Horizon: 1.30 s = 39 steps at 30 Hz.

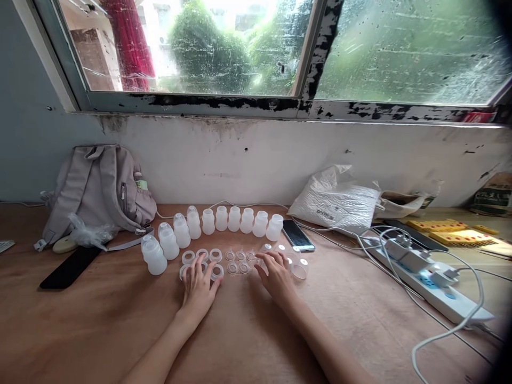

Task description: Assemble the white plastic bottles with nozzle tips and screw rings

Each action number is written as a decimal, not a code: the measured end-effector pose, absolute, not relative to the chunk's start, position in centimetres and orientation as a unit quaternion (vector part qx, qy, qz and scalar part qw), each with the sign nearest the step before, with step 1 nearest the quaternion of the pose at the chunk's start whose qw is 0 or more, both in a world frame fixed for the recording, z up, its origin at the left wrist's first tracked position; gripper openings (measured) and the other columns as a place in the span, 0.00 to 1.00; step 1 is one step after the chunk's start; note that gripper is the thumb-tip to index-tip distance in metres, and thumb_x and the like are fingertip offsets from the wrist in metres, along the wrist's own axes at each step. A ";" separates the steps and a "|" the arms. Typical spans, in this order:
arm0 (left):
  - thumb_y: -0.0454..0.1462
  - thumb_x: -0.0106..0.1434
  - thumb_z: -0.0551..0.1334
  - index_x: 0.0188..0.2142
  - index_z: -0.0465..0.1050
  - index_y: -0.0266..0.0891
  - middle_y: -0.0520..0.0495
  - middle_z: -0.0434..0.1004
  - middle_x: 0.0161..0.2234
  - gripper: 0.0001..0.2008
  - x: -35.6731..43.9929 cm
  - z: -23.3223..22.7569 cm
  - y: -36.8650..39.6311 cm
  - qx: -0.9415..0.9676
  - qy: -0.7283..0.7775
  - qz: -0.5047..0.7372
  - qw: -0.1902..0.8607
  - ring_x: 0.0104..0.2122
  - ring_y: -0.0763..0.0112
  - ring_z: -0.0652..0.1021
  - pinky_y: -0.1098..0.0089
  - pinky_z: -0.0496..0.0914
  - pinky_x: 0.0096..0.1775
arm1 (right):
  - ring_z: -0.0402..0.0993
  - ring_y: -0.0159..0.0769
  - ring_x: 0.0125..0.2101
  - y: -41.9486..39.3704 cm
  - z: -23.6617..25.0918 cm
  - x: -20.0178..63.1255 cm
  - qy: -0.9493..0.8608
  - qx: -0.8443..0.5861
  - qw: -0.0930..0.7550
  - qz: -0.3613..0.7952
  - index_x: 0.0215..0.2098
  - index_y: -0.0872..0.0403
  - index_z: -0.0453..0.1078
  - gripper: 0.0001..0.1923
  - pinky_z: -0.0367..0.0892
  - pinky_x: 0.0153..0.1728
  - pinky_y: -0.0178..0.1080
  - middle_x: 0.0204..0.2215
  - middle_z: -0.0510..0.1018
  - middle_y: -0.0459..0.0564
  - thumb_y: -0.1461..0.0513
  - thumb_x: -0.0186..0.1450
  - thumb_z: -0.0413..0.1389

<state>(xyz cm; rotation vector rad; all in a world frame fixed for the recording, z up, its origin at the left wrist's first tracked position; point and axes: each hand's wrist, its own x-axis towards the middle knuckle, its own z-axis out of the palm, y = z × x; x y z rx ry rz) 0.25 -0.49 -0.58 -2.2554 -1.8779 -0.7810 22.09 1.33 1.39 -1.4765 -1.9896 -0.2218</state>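
rings point(202, 262) mid-tabletop, left hand point(199, 288) flat on them, fingers spread, gripping nothing | right hand point(277, 276) fingers loosely curled over clear caps point(240, 261) | bottles point(208, 226) arc just behind | phone point(298, 235), power strip point(428, 277) toward right edge

A brown wooden tabletop point(248, 330) runs along the wall under the window. On it stands a curved row of small white bottles point(208, 226), with white rings point(202, 258) and clear caps point(240, 261) just in front. A grey backpack point(100, 189) lies at the left, a black phone point(70, 268) near it. Another phone point(298, 234) lies beside the bottles, then a white bag point(340, 200), a power strip point(432, 282) with cables, and yellow blocks point(452, 232).
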 end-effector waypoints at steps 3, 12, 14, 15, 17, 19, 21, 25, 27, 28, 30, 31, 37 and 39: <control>0.41 0.59 0.52 0.47 0.65 0.44 0.40 0.56 0.54 0.16 0.2 -0.7 -0.5 -0.743 -0.619 -0.250 0.053 0.54 0.55 0.57 0.50 0.53 0.49 | 0.65 0.39 0.42 1.3 1.2 21.8 -0.767 -0.568 0.289 -0.073 0.41 0.53 0.64 0.11 0.41 0.52 0.48 0.34 0.76 0.49 0.65 0.60 0.47; 0.42 0.59 0.52 0.47 0.65 0.43 0.40 0.57 0.54 0.17 -0.2 -0.4 0.0 -0.746 -0.615 -0.247 0.064 0.54 0.55 0.57 0.50 0.51 0.50 | 0.64 0.41 0.44 1.2 1.3 21.8 -0.767 -0.586 0.245 -0.090 0.42 0.51 0.63 0.14 0.34 0.52 0.53 0.35 0.76 0.48 0.67 0.58 0.47; 0.42 0.59 0.51 0.48 0.64 0.43 0.40 0.57 0.54 0.17 -0.2 -0.4 0.0 -0.747 -0.614 -0.246 0.064 0.54 0.55 0.57 0.50 0.51 0.50 | 0.64 0.41 0.45 1.3 1.3 21.8 -0.767 -0.588 0.241 -0.091 0.41 0.51 0.63 0.13 0.34 0.52 0.53 0.34 0.76 0.48 0.67 0.58 0.47; 0.42 0.59 0.51 0.48 0.64 0.43 0.40 0.57 0.54 0.17 -0.2 -0.4 0.1 -0.749 -0.613 -0.245 0.063 0.54 0.55 0.57 0.51 0.51 0.50 | 0.64 0.41 0.45 1.3 1.3 21.8 -0.768 -0.588 0.239 -0.090 0.41 0.51 0.64 0.13 0.34 0.52 0.53 0.34 0.76 0.48 0.67 0.58 0.47; 0.42 0.59 0.52 0.48 0.64 0.43 0.40 0.58 0.54 0.17 -0.2 -0.5 0.2 -0.749 -0.612 -0.246 0.062 0.53 0.55 0.57 0.51 0.51 0.51 | 0.63 0.41 0.45 1.3 1.2 21.8 -0.769 -0.587 0.237 -0.089 0.41 0.50 0.64 0.13 0.34 0.52 0.53 0.33 0.76 0.48 0.66 0.58 0.47; 0.42 0.59 0.52 0.48 0.64 0.43 0.40 0.58 0.54 0.17 -0.3 -0.6 0.2 -0.749 -0.612 -0.247 0.061 0.53 0.55 0.58 0.51 0.50 0.51 | 0.64 0.41 0.45 1.4 1.2 21.9 -0.768 -0.589 0.236 -0.087 0.40 0.50 0.64 0.12 0.35 0.52 0.53 0.33 0.76 0.48 0.66 0.58 0.47; 0.42 0.59 0.52 0.48 0.64 0.43 0.41 0.59 0.53 0.17 -0.3 -0.7 0.3 -0.749 -0.613 -0.246 0.060 0.53 0.56 0.58 0.51 0.50 0.51 | 0.64 0.41 0.45 1.4 1.2 21.9 -0.767 -0.591 0.236 -0.084 0.40 0.50 0.65 0.12 0.35 0.52 0.53 0.33 0.76 0.48 0.66 0.58 0.47; 0.42 0.59 0.52 0.48 0.63 0.42 0.41 0.59 0.53 0.17 -0.3 -0.6 0.3 -0.747 -0.616 -0.245 0.059 0.53 0.57 0.58 0.51 0.49 0.51 | 0.63 0.41 0.45 1.4 1.1 21.9 -0.767 -0.590 0.238 -0.082 0.40 0.50 0.64 0.12 0.35 0.52 0.53 0.33 0.76 0.48 0.66 0.59 0.47; 0.42 0.59 0.52 0.48 0.63 0.43 0.41 0.59 0.53 0.17 -0.4 -0.6 0.3 -0.747 -0.615 -0.246 0.056 0.53 0.57 0.58 0.51 0.49 0.51 | 0.63 0.41 0.45 1.4 1.1 21.9 -0.766 -0.591 0.241 -0.079 0.40 0.50 0.64 0.12 0.34 0.52 0.53 0.32 0.77 0.47 0.66 0.58 0.47; 0.42 0.59 0.52 0.48 0.63 0.43 0.41 0.60 0.53 0.18 -0.4 -0.6 0.3 -0.747 -0.615 -0.247 0.054 0.53 0.57 0.58 0.50 0.49 0.51 | 0.64 0.41 0.45 1.5 1.1 21.9 -0.766 -0.591 0.241 -0.078 0.40 0.50 0.64 0.12 0.35 0.52 0.53 0.32 0.77 0.47 0.66 0.58 0.47; 0.42 0.59 0.52 0.48 0.63 0.43 0.41 0.60 0.53 0.18 -0.4 -0.6 0.3 -0.748 -0.614 -0.248 0.051 0.53 0.56 0.59 0.50 0.49 0.51 | 0.64 0.40 0.45 1.4 1.1 21.9 -0.765 -0.591 0.243 -0.078 0.39 0.50 0.64 0.12 0.35 0.52 0.52 0.32 0.77 0.47 0.66 0.58 0.47; 0.42 0.59 0.51 0.48 0.63 0.43 0.41 0.60 0.53 0.18 -0.4 -0.6 0.3 -0.748 -0.614 -0.248 0.049 0.53 0.57 0.59 0.50 0.49 0.51 | 0.64 0.40 0.45 1.4 1.1 21.9 -0.765 -0.591 0.244 -0.078 0.40 0.50 0.64 0.12 0.36 0.52 0.52 0.33 0.77 0.47 0.66 0.58 0.47; 0.43 0.59 0.51 0.50 0.62 0.43 0.41 0.59 0.53 0.19 -0.5 -0.9 0.4 -0.748 -0.617 -0.239 0.050 0.53 0.57 0.58 0.50 0.48 0.52 | 0.63 0.41 0.45 1.5 1.1 21.9 -0.768 -0.589 0.243 -0.074 0.40 0.50 0.64 0.11 0.36 0.52 0.52 0.33 0.76 0.47 0.65 0.59 0.47; 0.44 0.59 0.51 0.51 0.60 0.43 0.41 0.57 0.55 0.21 -0.6 -1.0 0.5 -0.749 -0.618 -0.231 0.058 0.55 0.57 0.56 0.50 0.46 0.52 | 0.63 0.41 0.45 1.5 1.1 21.9 -0.768 -0.588 0.243 -0.074 0.39 0.50 0.64 0.11 0.36 0.52 0.52 0.33 0.76 0.47 0.65 0.59 0.47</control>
